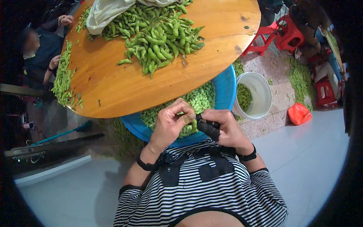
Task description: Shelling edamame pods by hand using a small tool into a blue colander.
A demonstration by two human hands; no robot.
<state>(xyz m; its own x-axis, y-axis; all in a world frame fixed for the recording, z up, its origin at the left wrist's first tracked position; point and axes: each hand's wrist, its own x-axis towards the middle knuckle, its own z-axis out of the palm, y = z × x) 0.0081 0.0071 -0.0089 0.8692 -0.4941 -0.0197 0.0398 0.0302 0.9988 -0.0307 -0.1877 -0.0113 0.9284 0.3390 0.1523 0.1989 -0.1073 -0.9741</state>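
1. Fingers of the left hand [171, 122] curl together and pinch a green edamame pod [192, 120] at one end, just above the near rim of the blue basin [227, 89].
2. The right hand [223, 126] closes on the same pod from the other side; its thumb wears a black finger cover [208, 126] that presses against the pod.
3. Both hands meet over the basin's near edge, touching each other through the pod, with black bands on both wrists.
4. The basin holds a heap of shelled pale green beans [198, 99] right under the hands.
5. Over the far part of the basin sits a round wooden table [124, 85], partly covering it.
6. On the table, beyond the basin, lies a pile of unshelled pods [160, 36] with a pale cloth sack [104, 13] at its far end.
7. Right of the basin stands a white bucket [261, 94] with pods inside; further right an orange bag [299, 113] lies on the floor.
8. Left of the table another person [39, 53] sits by a strip of pods along the table edge.
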